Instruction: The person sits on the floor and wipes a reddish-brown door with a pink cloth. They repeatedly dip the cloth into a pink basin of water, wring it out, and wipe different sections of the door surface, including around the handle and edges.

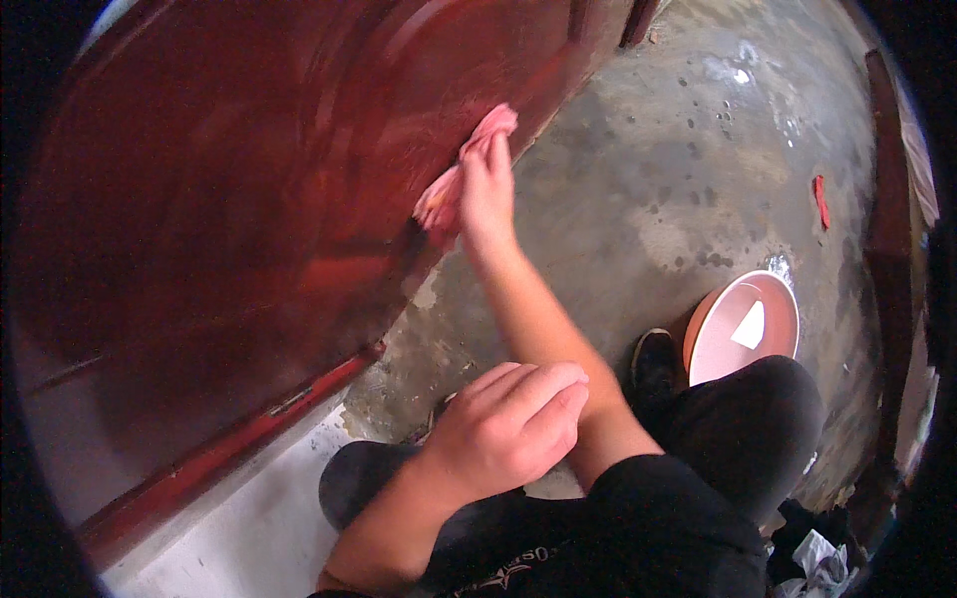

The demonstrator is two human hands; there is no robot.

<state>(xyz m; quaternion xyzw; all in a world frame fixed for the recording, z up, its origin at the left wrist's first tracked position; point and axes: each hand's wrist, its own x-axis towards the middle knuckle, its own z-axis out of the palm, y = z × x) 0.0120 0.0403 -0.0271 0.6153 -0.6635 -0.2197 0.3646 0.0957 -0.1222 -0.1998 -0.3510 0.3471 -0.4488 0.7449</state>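
Observation:
My right hand [487, 187] is stretched out and presses a crumpled pink cloth [490, 131] against the lower part of a dark red, glossy door or panel [299, 149]. Part of the cloth hangs below and left of the fingers. My left hand [516, 422] is curled closed in front of my body, close over my right forearm, and nothing shows in it. A pink basin [699, 340] with a white rim stands on the floor right of my shoe, with liquid and a bright reflection inside.
The concrete floor [613, 202] has wet spots. A small red strip [822, 202] lies on it at the right. Dark wooden furniture or framing [890, 224] runs along the right edge. White plastic bags [819, 557] lie at the lower right. A red sill [247, 441] borders the white wall.

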